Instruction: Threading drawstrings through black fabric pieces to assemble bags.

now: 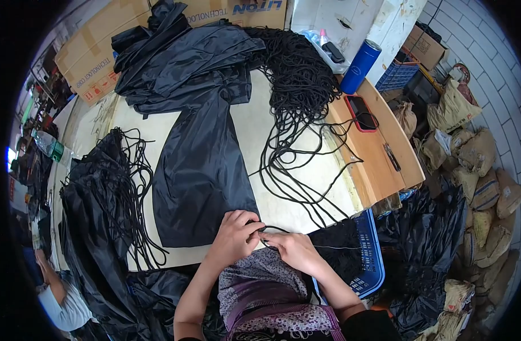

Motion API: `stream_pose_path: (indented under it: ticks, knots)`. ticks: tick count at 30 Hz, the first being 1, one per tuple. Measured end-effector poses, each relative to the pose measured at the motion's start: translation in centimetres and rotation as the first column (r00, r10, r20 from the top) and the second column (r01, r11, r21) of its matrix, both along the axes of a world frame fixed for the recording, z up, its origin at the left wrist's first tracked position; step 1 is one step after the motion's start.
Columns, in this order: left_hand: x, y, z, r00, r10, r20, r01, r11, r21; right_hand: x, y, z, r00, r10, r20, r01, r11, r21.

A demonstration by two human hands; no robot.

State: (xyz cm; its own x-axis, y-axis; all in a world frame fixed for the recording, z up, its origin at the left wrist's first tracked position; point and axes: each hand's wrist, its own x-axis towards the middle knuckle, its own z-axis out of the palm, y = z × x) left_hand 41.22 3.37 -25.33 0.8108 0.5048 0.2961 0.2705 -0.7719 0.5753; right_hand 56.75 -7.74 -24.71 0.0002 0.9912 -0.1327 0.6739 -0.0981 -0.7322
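Observation:
A black fabric bag [206,165] lies flat on the pale tabletop in front of me, its near right corner at my hands. My left hand [236,236] is closed, thumb and fingers pinching that corner by the edge. Close beside it, my right hand [294,250] pinches at the end of a black cord [278,228] that loops between the two hands. A thin wire-like strand [334,247] runs out to the right from under my right hand. The fingertips hide exactly how cord and fabric meet.
Black bags [183,62] are heaped at the back beside a tangle of black cords [300,74]. Corded bags [101,187] hang over the left edge. A blue basket [373,256], blue flask [360,67] and red-cased phone [361,113] are on the right. Another person's arm [53,281] shows far left.

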Motion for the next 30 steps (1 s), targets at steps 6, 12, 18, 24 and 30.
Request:
stream_pose_path:
  ticks: [6, 12, 18, 24, 30]
  knots:
    - [0.2, 0.1, -1.3, 0.994, 0.071, 0.088, -0.065, 0.995, -0.075, -0.1, 0.0, 0.0, 0.999, -0.037, -0.017, 0.038, 0.998, 0.044]
    - [0.6, 0.2, -1.0, 0.994, 0.072, 0.084, -0.077, 0.995, 0.058, -0.1, 0.1, -0.1, 0.995, -0.051, 0.090, 0.043, 0.995, 0.085]
    - [0.0, -0.2, -1.0, 0.982, 0.084, 0.167, -0.074, 0.995, -0.062, 0.0, 0.1, -0.2, 0.993, -0.078, 0.091, 0.066, 0.990, 0.125]
    - [-0.4, -0.5, -1.2, 0.949, 0.259, 0.181, -0.156, 0.883, -0.443, -0.1, 0.6, -0.1, 0.986, -0.167, 0.013, 0.162, 0.968, 0.192]
    - [-0.4, -0.9, -1.5, 0.932, 0.323, 0.162, -0.201, 0.836, -0.511, -0.9, 0.8, -0.7, 0.957, -0.240, -0.161, 0.258, 0.961, 0.102]
